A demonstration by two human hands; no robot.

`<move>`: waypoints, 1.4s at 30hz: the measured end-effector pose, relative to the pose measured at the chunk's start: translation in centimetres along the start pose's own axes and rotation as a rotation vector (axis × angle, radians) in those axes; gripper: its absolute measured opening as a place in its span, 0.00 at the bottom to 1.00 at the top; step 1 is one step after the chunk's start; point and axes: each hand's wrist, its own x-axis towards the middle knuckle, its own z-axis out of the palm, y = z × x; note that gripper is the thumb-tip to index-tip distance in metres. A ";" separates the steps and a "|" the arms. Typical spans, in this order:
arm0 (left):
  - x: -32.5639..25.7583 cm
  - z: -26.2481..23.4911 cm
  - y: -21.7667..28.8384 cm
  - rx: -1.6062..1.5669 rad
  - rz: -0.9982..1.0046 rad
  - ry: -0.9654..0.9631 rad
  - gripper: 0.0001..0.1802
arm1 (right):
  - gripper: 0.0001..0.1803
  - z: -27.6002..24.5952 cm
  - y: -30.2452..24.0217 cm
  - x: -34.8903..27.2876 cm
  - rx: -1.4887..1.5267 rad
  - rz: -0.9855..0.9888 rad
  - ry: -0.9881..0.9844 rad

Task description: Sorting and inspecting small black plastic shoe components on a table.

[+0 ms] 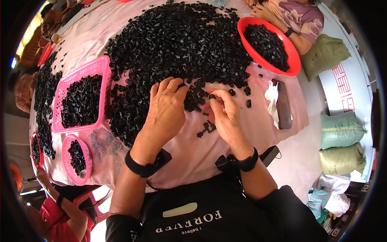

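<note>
Between the thumb and forefinger of my right hand (227, 115) is a small black plastic part (212, 97), its top just showing. My left hand (167, 109) rests at the near edge of a large heap of similar black parts (177, 44). Its fingers are bent and held together, back of the hand up. Their tips are partly hidden, so what they grip cannot be made out. A few joined black pieces (206, 128) lie on the pink cloth (181, 149) below and between my hands.
Left of the heap stand a pink rectangular basket (106, 86) and a pink round basket (89, 155), both with black parts. A red basin (296, 66) of parts sits far right, near another person's arm (300, 40). A phone (284, 107) lies beside a white tissue (272, 101).
</note>
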 end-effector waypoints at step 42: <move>7.6 6.2 3.2 -0.037 -0.032 -0.057 0.07 | 0.14 -1.6 0.2 0.2 -0.072 -0.086 0.285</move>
